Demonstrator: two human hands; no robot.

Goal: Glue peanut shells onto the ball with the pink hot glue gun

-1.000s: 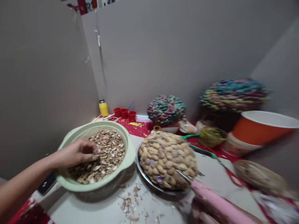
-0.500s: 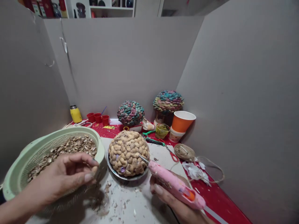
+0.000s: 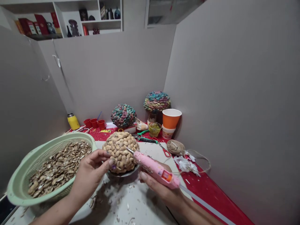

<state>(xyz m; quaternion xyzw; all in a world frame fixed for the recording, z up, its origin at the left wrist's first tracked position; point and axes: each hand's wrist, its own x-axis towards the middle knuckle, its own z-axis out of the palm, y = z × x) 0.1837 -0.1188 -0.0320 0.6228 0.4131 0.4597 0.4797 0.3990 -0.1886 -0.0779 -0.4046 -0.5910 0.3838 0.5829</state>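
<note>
1. Peanut-shell dome (image 3: 120, 151), in the head view, sits in a shallow metal bowl (image 3: 127, 174) on a pale board (image 3: 133, 200); it is between the two hands, rounded side up.
2. Left hand (image 3: 90, 173) is outside the green colander (image 3: 50, 193), its thumb and forefinger close together beside the dome's near left side; whether a small piece is pinched there, I cannot tell.
3. Right hand (image 3: 161, 189) is wrapped around a pink glue gun (image 3: 150, 165); the metal nozzle (image 3: 130, 151) points at the dome's right side, though contact with the shells is unclear; both hands are thus at the same piece.
4. Loose shells (image 3: 58, 165) lie in the colander; small scraps are scattered on the board below the dome.
5. Beyond stand two multicoloured domes (image 3: 123, 115) (image 3: 157, 101) and an orange cup (image 3: 172, 120); red-handled scissors (image 3: 167, 153) and a twine coil (image 3: 175, 147) lie right of the peanut-shell dome.
</note>
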